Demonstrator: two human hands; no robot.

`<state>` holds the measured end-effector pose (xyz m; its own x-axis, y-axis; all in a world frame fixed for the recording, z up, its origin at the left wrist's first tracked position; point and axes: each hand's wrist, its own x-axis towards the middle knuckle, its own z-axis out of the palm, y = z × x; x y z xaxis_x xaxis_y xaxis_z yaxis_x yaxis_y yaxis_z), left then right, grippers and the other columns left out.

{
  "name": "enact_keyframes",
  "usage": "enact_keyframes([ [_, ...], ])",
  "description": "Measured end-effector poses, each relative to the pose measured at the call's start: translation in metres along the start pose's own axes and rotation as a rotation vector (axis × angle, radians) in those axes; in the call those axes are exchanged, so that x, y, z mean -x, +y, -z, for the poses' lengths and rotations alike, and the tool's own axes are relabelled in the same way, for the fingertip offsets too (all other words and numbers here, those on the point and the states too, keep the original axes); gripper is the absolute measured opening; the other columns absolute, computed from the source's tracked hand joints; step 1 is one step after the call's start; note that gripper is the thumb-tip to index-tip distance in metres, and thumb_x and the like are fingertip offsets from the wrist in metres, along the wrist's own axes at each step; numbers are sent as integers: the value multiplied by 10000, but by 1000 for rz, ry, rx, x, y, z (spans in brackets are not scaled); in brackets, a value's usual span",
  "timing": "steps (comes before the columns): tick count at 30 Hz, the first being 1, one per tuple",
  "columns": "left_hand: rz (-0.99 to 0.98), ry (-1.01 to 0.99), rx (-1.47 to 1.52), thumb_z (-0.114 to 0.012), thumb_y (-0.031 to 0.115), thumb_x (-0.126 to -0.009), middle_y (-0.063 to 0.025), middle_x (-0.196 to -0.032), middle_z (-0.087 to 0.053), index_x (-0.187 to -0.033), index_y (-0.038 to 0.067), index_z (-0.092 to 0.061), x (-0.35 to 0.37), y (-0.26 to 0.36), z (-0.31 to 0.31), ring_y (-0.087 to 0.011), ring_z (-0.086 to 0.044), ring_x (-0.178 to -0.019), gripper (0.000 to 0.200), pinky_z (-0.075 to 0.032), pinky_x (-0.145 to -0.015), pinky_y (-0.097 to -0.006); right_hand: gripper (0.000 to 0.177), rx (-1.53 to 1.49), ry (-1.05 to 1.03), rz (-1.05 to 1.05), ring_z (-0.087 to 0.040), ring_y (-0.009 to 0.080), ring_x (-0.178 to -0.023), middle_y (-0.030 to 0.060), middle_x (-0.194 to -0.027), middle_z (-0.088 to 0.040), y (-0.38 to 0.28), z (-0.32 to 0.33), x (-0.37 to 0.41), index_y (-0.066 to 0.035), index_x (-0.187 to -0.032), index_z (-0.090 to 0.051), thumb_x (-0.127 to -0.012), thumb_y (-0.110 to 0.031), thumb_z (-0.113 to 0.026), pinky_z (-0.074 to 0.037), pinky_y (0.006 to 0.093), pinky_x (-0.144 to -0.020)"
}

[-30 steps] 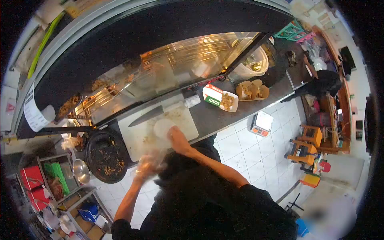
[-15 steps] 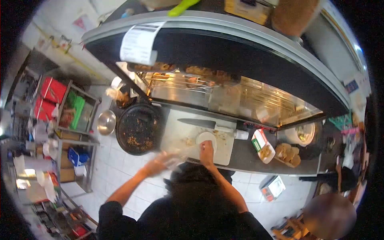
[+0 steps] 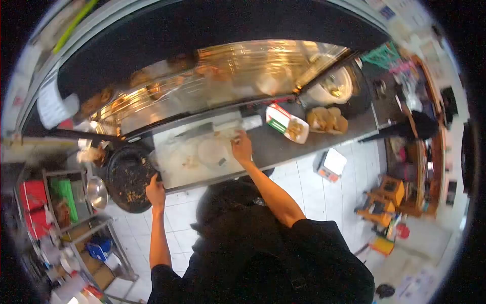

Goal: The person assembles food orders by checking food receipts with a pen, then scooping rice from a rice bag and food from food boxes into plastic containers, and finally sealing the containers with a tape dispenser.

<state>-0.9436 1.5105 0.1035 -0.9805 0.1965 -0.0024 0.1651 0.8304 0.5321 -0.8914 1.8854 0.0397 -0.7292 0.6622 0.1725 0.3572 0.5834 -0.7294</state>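
My left hand (image 3: 155, 191) is closed at the right edge of a round black pan (image 3: 130, 175) with brown crumbs; what its fingers hold, if anything, is blurred. Over the right part of a white cutting board (image 3: 174, 177), my right hand (image 3: 242, 148) has its fingers curled together, and their contents cannot be made out. Beside it on the board is a round white item (image 3: 212, 152), with a small dark piece (image 3: 222, 161) near its lower edge. A large knife (image 3: 195, 132) lies along the board's back, its pale handle pointing right.
A red, white and green paper tray (image 3: 286, 123) with fried food stands right of the board, next to brown paper boats (image 3: 326, 120). A lit glass display case (image 3: 177, 86) rises behind the counter. A metal bowl (image 3: 97, 192) sits left of the pan. A person in black stands far right.
The view has swung, shifting the counter leftward. My left hand has gone from blurred motion at the board's front to the pan's edge. My right hand has moved off the round white item to its right.
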Motion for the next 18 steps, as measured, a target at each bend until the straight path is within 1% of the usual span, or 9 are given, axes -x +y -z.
enact_keyframes([
  [1,-26,-33,6,-589,58,-815,-203,-768,-656,-1105,48,-631,-3,10,-8,-351,-642,-680,294,-491,-636,-415,155,-107,-198,-210,-617,318,-684,166,-708,-607,14,18,7,-20,-871,-608,-810,-162,-620,-482,394,-643],
  [2,26,-15,-11,-581,110,-852,-188,-722,-645,-1086,56,-633,-5,18,-16,-345,-632,-635,246,-474,-588,-407,157,-110,-193,-269,-622,279,-598,157,-654,-607,29,31,17,-24,-932,-611,-841,-151,-612,-485,378,-573],
  [4,73,-17,-31,-573,162,-889,-172,-676,-634,-1066,64,-634,-2,46,-36,-339,-622,-590,212,-458,-541,-399,154,-174,-94,-230,-624,242,-584,150,-676,-625,57,55,40,-25,-939,-614,-857,-155,-604,-482,364,-548],
  [6,-168,-63,130,-606,188,-871,-155,-801,-659,-1044,73,-635,-6,101,-79,-315,-635,-693,210,-483,-644,-389,153,-238,0,-168,-627,206,-570,144,-699,-643,77,80,53,-26,-945,-617,-872,-158,-597,-480,351,-524],
  [8,-300,-222,379,-656,176,-823,-147,-927,-673,-1057,70,-621,-19,154,-121,-293,-645,-787,259,-492,-725,-374,149,-278,-199,-646,-619,166,-543,117,-754,-661,93,104,61,-21,-987,-606,-878,-120,-582,-474,300,-487],
  [10,-239,-323,434,-717,182,-753,-143,-924,-662,-1060,77,-598,-46,175,-206,-301,-633,-792,345,-489,-722,-375,164,-328,-103,-584,-621,151,-554,104,-758,-658,100,125,69,-17,-1015,-597,-880,-107,-574,-478,284,-489],
  [12,53,-292,547,-753,207,-717,-119,-899,-647,-1034,66,-579,-72,225,-259,-299,-615,-824,389,-479,-751,-378,202,-357,48,-475,-621,140,-556,94,-752,-654,107,153,69,-1,-1073,-572,-888,-80,-554,-483,264,-487],
  [15,205,54,316,-804,359,-654,-224,-1019,-610,-1091,-4,-468,-93,274,-339,-380,-598,-948,660,-447,-850,-458,194,-500,96,-715,-604,130,-531,101,-759,-660,136,197,65,-37,-1054,-599,-868,-92,-587,-472,265,-471],
  [18,357,48,305,-785,299,-675,-198,-1052,-619,-1118,23,-478,-92,322,-334,-389,-589,-977,605,-443,-870,-446,173,-454,273,-703,-594,123,-528,96,-744,-663,173,237,49,-59,-1032,-608,-876,-126,-574,-453,265,-469],
])
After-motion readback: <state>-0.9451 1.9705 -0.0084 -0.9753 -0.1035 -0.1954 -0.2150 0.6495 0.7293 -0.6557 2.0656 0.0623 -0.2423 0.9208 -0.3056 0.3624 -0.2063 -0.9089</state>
